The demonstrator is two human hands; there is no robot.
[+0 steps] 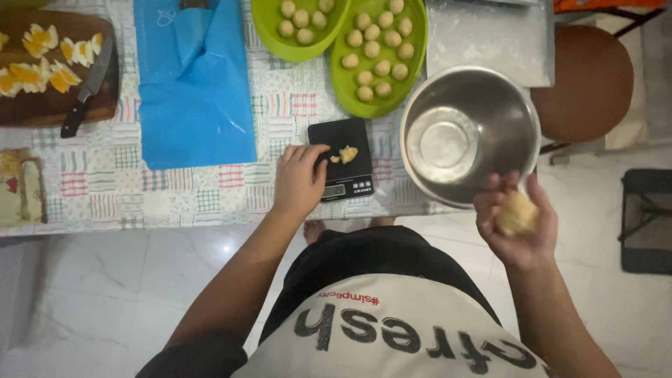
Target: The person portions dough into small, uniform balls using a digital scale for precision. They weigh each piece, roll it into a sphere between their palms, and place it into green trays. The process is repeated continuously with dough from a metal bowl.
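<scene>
A small piece of dough [348, 153] lies on the black kitchen scale [341, 157], near the right edge of its plate. The piece is a little longer than wide, and its long axis runs slanted, from lower left to upper right in the head view; a tiny crumb of dough sits just beside its lower left end. The scale itself is a rectangle with its long axis going away from the person, and its display is at the near end, facing the person.

The left hand [299, 178] rests on the left side of the scale with the fingers loosely bent, and the fingertips are very near the dough piece. I cannot tell if they touch it, and the hand grips nothing.

The right hand [516, 222] is held up in front of the table edge, palm up, the fingers curled around a bigger lump of dough [516, 213]. This lump is roundish, so it shows no clear direction.

Just above the right hand stands a metal bowl [470, 134] at the table edge, right of the scale. Behind the scale are two green trays [416, 49] with rows of dough balls [372, 50]. To the left lies a blue mat [196, 91] on the checked tablecloth [175, 189], and far left a wooden board [52, 105] carries a knife [89, 85].
</scene>
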